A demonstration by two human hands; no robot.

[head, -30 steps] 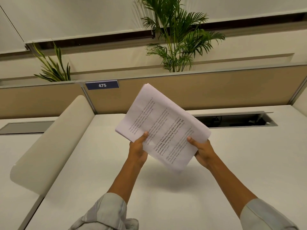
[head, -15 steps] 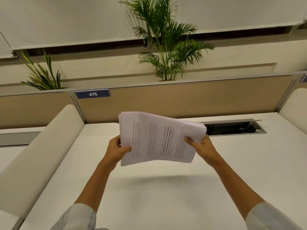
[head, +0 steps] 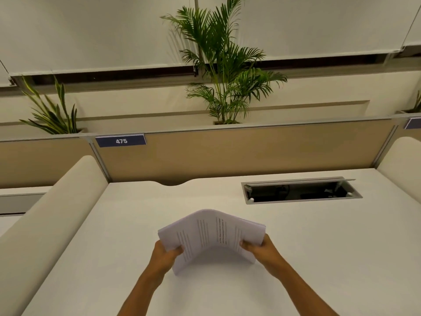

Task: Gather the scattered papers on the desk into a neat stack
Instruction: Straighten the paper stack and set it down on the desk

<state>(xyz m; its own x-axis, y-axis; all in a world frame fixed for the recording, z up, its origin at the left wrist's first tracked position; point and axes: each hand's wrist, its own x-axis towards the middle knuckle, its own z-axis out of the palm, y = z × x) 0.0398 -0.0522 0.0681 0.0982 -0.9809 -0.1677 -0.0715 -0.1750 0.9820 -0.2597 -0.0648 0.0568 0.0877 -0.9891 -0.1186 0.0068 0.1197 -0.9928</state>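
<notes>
A bundle of white printed papers (head: 211, 236) is held just above the white desk (head: 319, 247), in front of me at the centre. The bundle bows upward in the middle like a low arch. My left hand (head: 165, 255) grips its left edge with the thumb on top. On the opposite edge my right hand (head: 262, 249) grips the same way. The lower edges of the sheets sit close to the desk surface; whether they touch it I cannot tell.
An open cable tray slot (head: 300, 190) is cut into the desk at the back right. A tan partition (head: 250, 151) with a "475" label (head: 121, 141) closes the far side. Padded cream dividers stand at left (head: 52, 213) and right (head: 401, 156). Plants stand behind the partition.
Both hands have brought the papers down from chest height to just above the desk. The bundle turned from tilted to level and now bows upward in the middle.
</notes>
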